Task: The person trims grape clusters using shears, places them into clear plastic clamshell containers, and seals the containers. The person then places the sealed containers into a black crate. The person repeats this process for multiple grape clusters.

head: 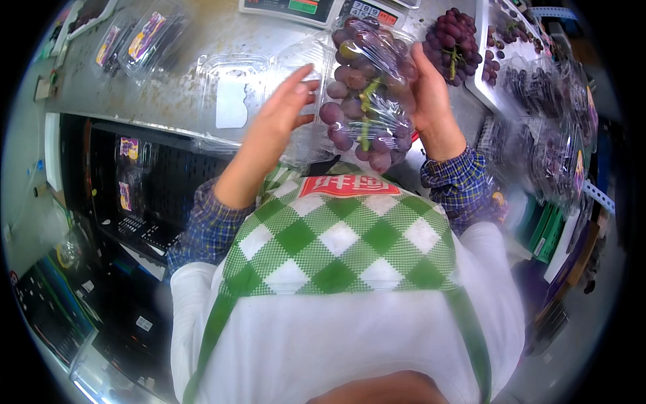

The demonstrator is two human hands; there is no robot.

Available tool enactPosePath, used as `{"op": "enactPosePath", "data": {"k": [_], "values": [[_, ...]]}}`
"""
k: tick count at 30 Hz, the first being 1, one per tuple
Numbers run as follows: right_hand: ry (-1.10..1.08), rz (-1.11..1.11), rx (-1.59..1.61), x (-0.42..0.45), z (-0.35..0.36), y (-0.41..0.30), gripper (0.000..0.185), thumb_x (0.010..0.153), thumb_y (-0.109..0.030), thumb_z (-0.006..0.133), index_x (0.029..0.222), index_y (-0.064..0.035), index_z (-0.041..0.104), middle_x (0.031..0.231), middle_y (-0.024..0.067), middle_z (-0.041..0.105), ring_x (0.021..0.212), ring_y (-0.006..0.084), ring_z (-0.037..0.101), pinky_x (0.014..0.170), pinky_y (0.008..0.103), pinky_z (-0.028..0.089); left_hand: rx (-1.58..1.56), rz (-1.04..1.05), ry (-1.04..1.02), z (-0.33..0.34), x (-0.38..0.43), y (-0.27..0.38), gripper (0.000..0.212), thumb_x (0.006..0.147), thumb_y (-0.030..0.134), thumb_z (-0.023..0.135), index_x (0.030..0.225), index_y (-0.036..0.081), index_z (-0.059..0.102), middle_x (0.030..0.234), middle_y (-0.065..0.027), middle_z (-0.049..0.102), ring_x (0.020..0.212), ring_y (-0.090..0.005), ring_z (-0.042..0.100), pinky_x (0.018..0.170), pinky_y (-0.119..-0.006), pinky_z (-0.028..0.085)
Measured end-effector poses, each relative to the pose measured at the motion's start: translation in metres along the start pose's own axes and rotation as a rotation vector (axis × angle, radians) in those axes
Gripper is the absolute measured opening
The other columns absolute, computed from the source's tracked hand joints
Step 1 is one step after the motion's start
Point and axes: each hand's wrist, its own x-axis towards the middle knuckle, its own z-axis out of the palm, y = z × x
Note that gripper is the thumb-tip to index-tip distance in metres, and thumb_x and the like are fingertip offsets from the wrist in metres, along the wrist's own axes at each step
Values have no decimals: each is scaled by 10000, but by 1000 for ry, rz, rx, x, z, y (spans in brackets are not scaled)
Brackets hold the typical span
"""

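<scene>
A bunch of red-purple grapes [371,96] with a green stem lies in clear plastic in front of my apron. Shiny film [391,63] stretches over part of it. My right hand [434,98] grips the bunch and its plastic along the right side, thumb upward. Blurred and holding nothing, my left hand [285,108] hovers just left of the grapes with its fingers apart. Behind that hand, an open clear plastic clamshell [207,70] rests on the metal table, with a white pad [231,106] in it. A second bunch of grapes [452,43] lies beyond my right hand.
Digital scales [290,12] stand at the metal table's [151,108] far side. Filled, labelled clamshells [151,43] sit at the far left. A white tray [479,76] holds loose grapes at right, beside stacked grape packs [550,146]. Black crates [156,166] stand lower left.
</scene>
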Motion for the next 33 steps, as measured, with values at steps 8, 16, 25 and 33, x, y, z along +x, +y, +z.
{"op": "enactPosePath", "data": {"k": [8, 16, 25, 33], "values": [[-12, 1, -4, 15, -16, -10, 527, 987, -414, 318, 1303, -5, 424, 1201, 182, 558, 1056, 317, 579, 887, 453, 495, -51, 12, 13, 11, 4, -14, 528, 967, 417, 383, 1340, 44, 415, 1239, -97, 514, 1099, -178, 492, 925, -333, 390], [-318, 46, 398, -6, -19, -12, 422, 993, -266, 284, 1304, -15, 419, 1225, 192, 519, 1073, 319, 558, 919, 473, 485, -7, 114, 19, 12, 4, -6, 486, 973, 351, 393, 1299, -5, 444, 1230, -135, 524, 1091, -215, 506, 911, -348, 421], [-150, -287, -77, -3, -28, -5, 499, 947, -352, 449, 1365, -87, 387, 1366, 129, 424, 1267, 262, 405, 1064, 392, 344, 199, 268, 218, 13, 5, -1, 370, 969, 238, 430, 1227, -21, 484, 1162, -118, 541, 1050, -188, 527, 888, -329, 448], [-84, -679, -776, -2, -36, -11, 444, 975, -343, 343, 1340, -99, 409, 1302, 118, 489, 1213, 267, 463, 1030, 425, 392, 138, 407, 44, 34, 0, 40, 374, 960, 202, 425, 1244, -40, 456, 1152, -140, 536, 1074, -216, 522, 915, -356, 442]]}}
